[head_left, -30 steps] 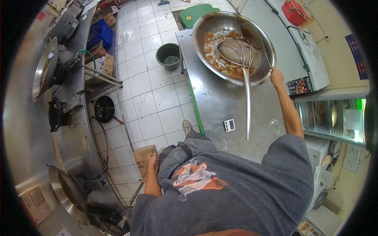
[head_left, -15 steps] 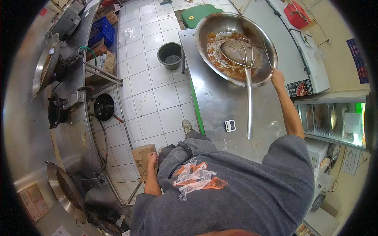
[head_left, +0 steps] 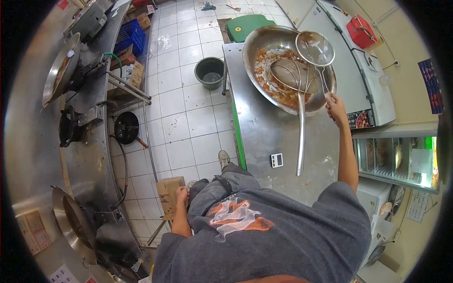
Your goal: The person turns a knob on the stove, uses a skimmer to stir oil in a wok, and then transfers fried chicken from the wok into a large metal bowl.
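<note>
My right hand (head_left: 335, 109) is closed around the handle of a round mesh strainer (head_left: 315, 49), held over the far right rim of a wide steel bowl (head_left: 251, 70). Orange-brown crumbs (head_left: 264, 70) line the inside of the bowl. In it also lies a long-handled wire skimmer (head_left: 301, 137) with a broad, greyish-beige round head; its handle sticks out over the near rim. Down by my thigh, beside a cardboard box (head_left: 171, 188), my left hand (head_left: 181, 194) hangs with its fingers curled in, and no object shows in it.
The bowl stands on a steel table (head_left: 264, 137) with a small white digital timer (head_left: 277, 160). A dark bucket (head_left: 209, 73) and a green-lidded bin (head_left: 247, 28) are on the floor beyond. Woks (head_left: 61, 70) and burners line the left counter; a white chest freezer (head_left: 347, 61) stands right.
My right hand has lifted the strainer from inside the bowl's right side, tilting it so its round mesh faces up to view. My left hand stays low by my leg.
</note>
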